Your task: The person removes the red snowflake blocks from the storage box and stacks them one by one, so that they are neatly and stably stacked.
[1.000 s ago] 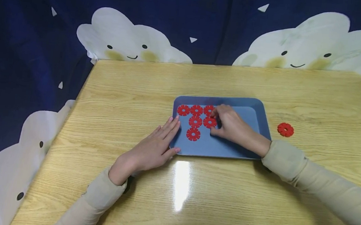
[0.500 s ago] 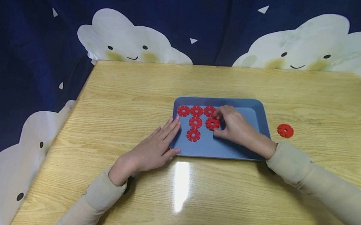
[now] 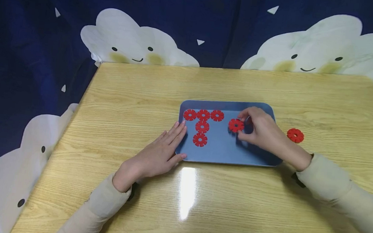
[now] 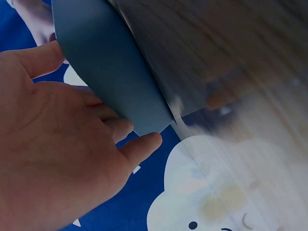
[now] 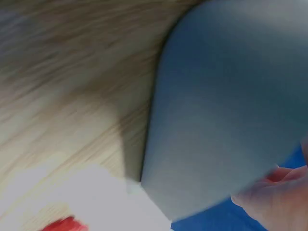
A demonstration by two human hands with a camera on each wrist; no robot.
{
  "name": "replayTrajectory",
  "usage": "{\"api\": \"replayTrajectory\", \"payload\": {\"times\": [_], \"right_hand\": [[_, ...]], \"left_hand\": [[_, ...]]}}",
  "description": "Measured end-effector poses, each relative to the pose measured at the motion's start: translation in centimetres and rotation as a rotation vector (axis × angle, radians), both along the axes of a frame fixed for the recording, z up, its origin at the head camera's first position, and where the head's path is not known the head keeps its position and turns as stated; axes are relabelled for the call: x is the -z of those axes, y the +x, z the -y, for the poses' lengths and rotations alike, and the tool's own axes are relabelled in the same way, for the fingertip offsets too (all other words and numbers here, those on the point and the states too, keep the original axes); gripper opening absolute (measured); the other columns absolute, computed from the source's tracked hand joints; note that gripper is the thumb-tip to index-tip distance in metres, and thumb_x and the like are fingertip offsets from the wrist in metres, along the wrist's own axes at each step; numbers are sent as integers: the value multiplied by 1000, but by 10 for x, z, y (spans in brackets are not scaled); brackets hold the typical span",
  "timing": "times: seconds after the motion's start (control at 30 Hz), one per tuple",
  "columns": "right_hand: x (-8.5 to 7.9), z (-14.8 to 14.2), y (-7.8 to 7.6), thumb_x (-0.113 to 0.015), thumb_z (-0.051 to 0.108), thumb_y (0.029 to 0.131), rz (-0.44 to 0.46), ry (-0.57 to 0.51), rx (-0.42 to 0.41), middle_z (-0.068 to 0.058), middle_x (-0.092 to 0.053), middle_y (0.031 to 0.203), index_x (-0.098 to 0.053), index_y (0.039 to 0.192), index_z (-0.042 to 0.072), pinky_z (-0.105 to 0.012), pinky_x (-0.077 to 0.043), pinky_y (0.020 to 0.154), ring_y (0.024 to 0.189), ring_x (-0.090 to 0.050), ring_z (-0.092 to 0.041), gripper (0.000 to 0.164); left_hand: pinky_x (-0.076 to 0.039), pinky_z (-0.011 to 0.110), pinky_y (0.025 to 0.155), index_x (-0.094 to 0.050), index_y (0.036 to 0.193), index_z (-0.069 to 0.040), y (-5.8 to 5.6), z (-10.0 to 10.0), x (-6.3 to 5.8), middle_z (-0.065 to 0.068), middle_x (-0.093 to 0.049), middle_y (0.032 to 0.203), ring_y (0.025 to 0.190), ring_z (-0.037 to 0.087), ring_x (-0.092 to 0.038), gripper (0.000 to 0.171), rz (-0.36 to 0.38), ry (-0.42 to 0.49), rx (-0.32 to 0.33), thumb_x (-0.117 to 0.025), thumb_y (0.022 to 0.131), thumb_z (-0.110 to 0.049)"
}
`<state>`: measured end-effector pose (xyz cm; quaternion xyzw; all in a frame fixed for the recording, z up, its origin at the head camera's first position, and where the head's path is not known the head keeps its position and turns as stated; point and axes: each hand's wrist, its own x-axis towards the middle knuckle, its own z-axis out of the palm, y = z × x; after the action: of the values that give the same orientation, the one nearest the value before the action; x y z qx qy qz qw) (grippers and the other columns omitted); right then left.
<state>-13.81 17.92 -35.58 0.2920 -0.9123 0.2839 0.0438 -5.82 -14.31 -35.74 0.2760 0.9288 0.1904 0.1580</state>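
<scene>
A blue-grey tray (image 3: 223, 155) lies on the wooden table. Inside it, several red notched plastic discs (image 3: 202, 126) form a T shape at the left. My right hand (image 3: 262, 129) pinches one red disc (image 3: 236, 125) by its edge between thumb and fingers, over the tray's right half. The left hand (image 3: 157, 153) lies with fingers extended against the tray's left rim; in the left wrist view its fingers touch the tray's outer wall (image 4: 115, 62). In the right wrist view only part of the hand (image 5: 276, 197) shows beyond the tray wall, and the held disc is hidden.
One more red disc (image 3: 295, 135) lies on the table (image 3: 232, 203) to the right of the tray, just behind the right forearm. A dark blue curtain (image 3: 229, 27) with white clouds hangs along the table's far and left edges.
My right hand has drawn one red disc away from the T-shaped group, moving right across the tray with it. The left hand has stayed at the left rim.
</scene>
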Motion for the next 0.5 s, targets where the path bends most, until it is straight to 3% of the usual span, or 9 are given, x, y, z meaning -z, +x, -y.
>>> {"api": "replayTrajectory", "payload": {"times": [0.23,0.5], "right_hand": [[-9,-26,5,-81,2,70,-42,-10,72,-9,-61,90,-63,103,-3,-30,-47,65,77,-58,-22,38],[-13,-60,13,-82,0,69,-13,12,173,-11,-63,92,-63,104,-3,-14,-42,61,74,-60,-22,40]], "left_hand": [[-7,43,118,-3,157,-9,0,0,0,-2,12,163,148,15,13,76,11,-3,-2,-43,103,-44],[-7,43,118,-3,157,-9,1,1,0,-1,12,163,148,15,13,76,8,3,1,-44,103,-44]]}}
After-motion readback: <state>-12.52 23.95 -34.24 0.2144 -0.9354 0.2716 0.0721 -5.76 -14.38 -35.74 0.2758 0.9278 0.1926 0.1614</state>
